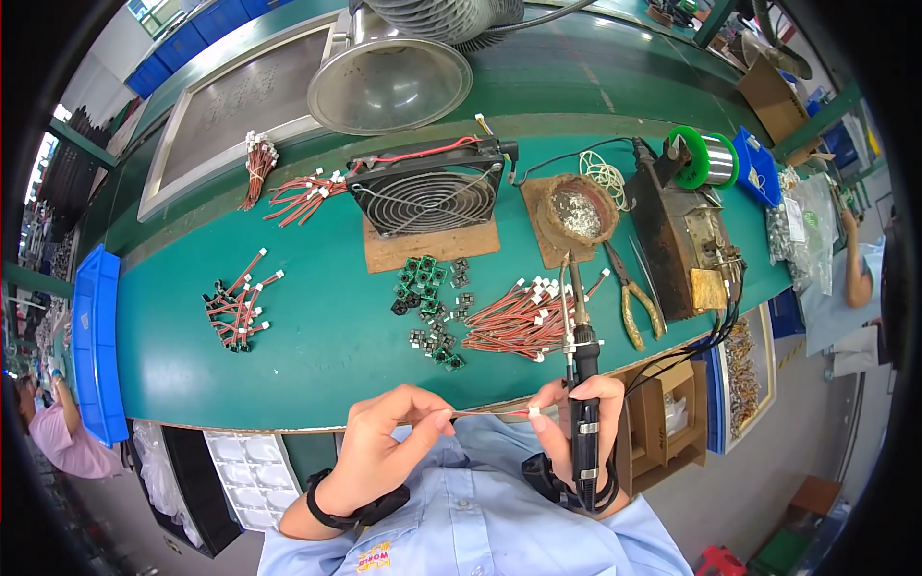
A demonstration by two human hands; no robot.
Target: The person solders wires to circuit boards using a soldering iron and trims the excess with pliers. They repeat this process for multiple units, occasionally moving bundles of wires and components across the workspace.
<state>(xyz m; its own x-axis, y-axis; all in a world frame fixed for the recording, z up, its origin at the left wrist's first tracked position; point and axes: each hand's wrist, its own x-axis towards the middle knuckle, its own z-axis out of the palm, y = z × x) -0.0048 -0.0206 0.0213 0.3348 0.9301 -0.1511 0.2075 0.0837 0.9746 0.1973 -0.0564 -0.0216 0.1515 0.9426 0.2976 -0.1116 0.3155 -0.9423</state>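
Observation:
My left hand (384, 444) pinches one end of a short red cable (492, 414) with thumb and forefinger, near the table's front edge. Between thumb and finger of my right hand (551, 434) is the cable's white connector. That same hand also grips a black soldering iron (584, 427), whose tip points away from me toward a round brown pot (582, 211) of silvery bits. Beside the iron lies a heap of red-and-black cables (514, 322) with white connectors. Small green circuit boards (420, 278) sit left of it. Further left is a group of cables with dark ends (235, 312).
A black fan (427, 189) stands on a board, below a metal fume hood (391, 86). Pliers (629, 298), a soldering station (677, 230) and a green solder spool (706, 158) are at right. A blue bin (96, 346) edges the left. Other people work at both sides.

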